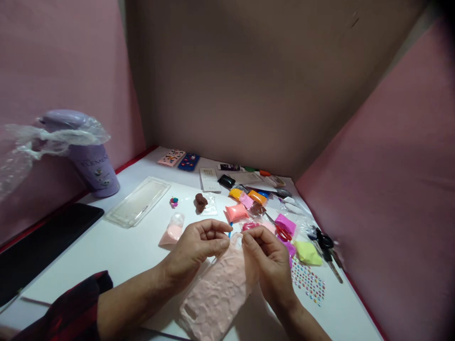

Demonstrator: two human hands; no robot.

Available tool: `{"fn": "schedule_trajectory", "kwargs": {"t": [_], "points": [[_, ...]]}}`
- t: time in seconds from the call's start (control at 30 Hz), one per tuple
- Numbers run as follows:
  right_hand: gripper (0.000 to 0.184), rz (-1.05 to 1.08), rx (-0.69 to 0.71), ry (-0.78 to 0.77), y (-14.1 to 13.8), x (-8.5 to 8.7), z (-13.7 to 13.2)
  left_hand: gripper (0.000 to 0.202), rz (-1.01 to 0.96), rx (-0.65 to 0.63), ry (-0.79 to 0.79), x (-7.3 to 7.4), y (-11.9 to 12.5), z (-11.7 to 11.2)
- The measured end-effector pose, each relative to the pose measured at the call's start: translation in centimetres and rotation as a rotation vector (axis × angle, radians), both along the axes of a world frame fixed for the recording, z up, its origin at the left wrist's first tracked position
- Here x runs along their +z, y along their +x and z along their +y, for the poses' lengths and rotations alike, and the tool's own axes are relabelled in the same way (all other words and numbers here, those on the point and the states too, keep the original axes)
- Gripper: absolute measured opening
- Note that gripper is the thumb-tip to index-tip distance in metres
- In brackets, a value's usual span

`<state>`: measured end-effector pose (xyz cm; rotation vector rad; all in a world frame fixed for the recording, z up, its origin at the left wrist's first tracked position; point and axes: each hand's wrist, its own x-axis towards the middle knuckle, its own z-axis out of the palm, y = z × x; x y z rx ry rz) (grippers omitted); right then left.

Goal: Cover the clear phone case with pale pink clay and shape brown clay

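Home craft corner, prob. a hobby desk: white table [117, 246] boxed in by pink & brown boards, strewn w/ clay packs [236, 212], scissors [325, 244], gem stickers [308, 283], phone cases [179, 159].

A: Hands?
B: Left hand [199, 246] and right hand [266, 258], fingertips pinched, almost meeting over the far end of the pink clay-covered phone case [216, 293] by the table's front edge. Pinched bit too small to tell.
A: Around them?
B: Clay packets [236, 212] and red-handled scissors [283, 232] just behind. Gem sticker sheet [308, 282], black scissors [325, 244] near right edge. Clear tray [138, 201], purple tumbler [94, 166] toward left edge.
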<state>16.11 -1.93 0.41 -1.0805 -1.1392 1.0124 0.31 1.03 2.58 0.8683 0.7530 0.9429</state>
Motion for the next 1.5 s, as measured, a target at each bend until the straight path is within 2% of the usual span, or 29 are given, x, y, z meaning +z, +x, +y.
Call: {"fn": "schedule_trajectory", "kwargs": {"t": [0.13, 0.27, 0.6, 0.83, 1.23, 1.5], "points": [[0.014, 0.021, 0.012, -0.011, 0.00, 0.10, -0.13, 0.028, 0.004, -0.030, -0.019, -0.10, -0.10, 0.03], [0.013, 0.013, 0.023, -0.006, -0.05, 0.37, -0.16, 0.029, 0.026, -0.017, 0.033, -0.06, -0.05, -0.02], [0.014, -0.006, 0.044, -0.008, -0.27, 0.39, -0.17, 0.013, 0.120, 0.000, 0.091, 0.46, 0.16, -0.22], [0.014, 0.027, 0.038, -0.040, -0.06, 0.23, -0.25, 0.016, 0.076, -0.038, 0.002, 0.37, 0.16, -0.19], [0.014, 0.027, 0.038, -0.044, -0.17, 0.29, -0.17, 0.013, 0.059, -0.030, 0.031, 0.49, 0.12, -0.17], [0.016, 0.056, 0.027, -0.052, -0.24, 0.27, -0.18, 0.021, -0.033, -0.076, 0.007, -0.21, 0.06, -0.05]]}}
